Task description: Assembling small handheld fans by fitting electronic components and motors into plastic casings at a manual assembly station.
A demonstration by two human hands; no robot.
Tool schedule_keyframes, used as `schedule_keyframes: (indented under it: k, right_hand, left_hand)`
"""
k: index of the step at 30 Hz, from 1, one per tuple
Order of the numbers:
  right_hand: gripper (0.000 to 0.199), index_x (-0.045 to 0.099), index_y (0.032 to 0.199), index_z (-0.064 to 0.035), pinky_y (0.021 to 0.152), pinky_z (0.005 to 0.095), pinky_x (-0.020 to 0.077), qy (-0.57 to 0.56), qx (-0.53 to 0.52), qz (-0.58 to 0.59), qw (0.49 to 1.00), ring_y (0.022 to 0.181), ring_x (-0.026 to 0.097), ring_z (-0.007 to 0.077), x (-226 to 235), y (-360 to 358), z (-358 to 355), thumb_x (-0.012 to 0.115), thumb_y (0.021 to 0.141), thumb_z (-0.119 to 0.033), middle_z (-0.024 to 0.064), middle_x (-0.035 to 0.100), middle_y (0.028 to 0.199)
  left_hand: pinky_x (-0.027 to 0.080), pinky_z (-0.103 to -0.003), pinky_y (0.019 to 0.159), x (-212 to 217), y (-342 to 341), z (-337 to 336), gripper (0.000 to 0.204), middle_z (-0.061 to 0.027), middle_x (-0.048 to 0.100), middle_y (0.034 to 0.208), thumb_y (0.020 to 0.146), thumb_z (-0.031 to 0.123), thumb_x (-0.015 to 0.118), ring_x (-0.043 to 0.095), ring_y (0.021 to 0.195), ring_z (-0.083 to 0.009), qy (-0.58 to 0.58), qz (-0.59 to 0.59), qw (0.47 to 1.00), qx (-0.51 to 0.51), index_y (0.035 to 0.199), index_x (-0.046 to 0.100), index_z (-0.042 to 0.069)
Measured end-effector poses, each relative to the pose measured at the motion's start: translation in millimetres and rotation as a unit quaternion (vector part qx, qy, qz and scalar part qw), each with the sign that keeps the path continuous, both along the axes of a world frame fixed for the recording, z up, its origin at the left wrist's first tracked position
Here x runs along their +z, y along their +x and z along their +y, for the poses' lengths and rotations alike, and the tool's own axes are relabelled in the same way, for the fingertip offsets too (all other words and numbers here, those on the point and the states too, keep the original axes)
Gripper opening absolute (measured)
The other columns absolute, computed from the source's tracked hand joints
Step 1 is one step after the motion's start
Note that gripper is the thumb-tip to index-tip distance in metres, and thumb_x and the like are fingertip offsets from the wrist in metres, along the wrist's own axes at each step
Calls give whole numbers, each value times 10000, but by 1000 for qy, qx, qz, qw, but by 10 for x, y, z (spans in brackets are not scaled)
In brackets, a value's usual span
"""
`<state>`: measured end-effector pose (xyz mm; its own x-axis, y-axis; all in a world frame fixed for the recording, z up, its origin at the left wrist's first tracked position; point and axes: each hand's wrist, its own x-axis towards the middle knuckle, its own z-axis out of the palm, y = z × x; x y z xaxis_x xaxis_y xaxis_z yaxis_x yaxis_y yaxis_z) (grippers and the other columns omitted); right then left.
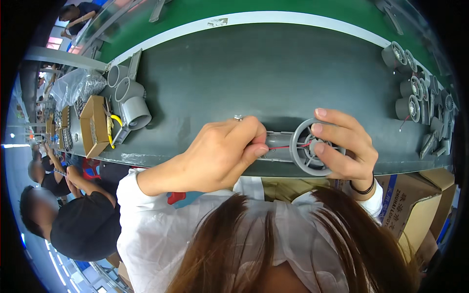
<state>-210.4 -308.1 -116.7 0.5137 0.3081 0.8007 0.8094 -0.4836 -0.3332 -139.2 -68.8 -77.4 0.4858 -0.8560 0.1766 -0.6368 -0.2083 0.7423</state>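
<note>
Over there you could reach across the bench [264, 73] at centre, but the left hand [222, 152], right hand [351, 150] and ring [294, 152] block the near edge, tubes [136, 112] and a box [95, 128] the left, fans [403, 108] the right.

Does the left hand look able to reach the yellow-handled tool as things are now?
Probably yes: nothing seems to stand between the left hand and the yellow-handled tool. But the hand seems to pinch the red wire, so it should release that first.
</note>
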Motion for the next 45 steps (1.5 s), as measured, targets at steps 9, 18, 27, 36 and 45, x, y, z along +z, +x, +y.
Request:
schedule_keyframes:
  k: [9, 18, 27, 36, 45]
  right_hand:
    - [251, 558, 871, -36, 676, 349, 599, -24, -16, -69, 997, 927, 644, 347, 58, -87, -6, 680, 677, 67, 147, 616, 974]
    - [226, 516, 877, 15, 671, 339, 599, -64, -2, -115, 991, 914, 645, 350, 33, -124, -60, 668, 720, 67, 160, 593, 954]
    - [210, 517, 864, 25, 667, 352, 608, -68, 12, -105, 992, 932, 638, 352, 2, -118, 8, 663, 720, 66, 167, 588, 962]
    - [271, 570, 912, -27, 660, 338, 602, -70, 11, -82, 994, 942, 635, 348, 43, -140, -2, 692, 681, 44, 147, 584, 999]
    - [271, 646, 881, -155, 652, 317, 592, -24, -54, -133, 989, 926, 635, 312, -69, -71, 36, 714, 653, -25, 84, 576, 979]
  left_hand:
    - [421, -368, 509, 160, 21, -193, 149, -85, 556, 750, 773, 77, 665, 535, 587, -269, -6, -163, 985, -61, 850, 549, 25]
    - [461, -333, 536, 271, -104, -114, 59, -178, 643, 887, 758, -24, 620, 586, 616, -279, 44, -62, 997, -24, 750, 562, -24]
    - [446, -290, 487, 201, -158, -13, 80, -194, 675, 863, 766, -3, 617, 576, 527, -221, 25, -48, 998, 27, 698, 576, -14]
    - [434, -281, 472, 175, -118, 15, 80, -187, 673, 838, 781, 6, 611, 559, 496, -209, -4, -39, 999, 20, 713, 576, -19]
    - [408, -317, 436, 148, -124, -98, 88, -151, 643, 728, 773, 5, 653, 522, 473, -236, -47, -37, 997, 43, 714, 592, -17]
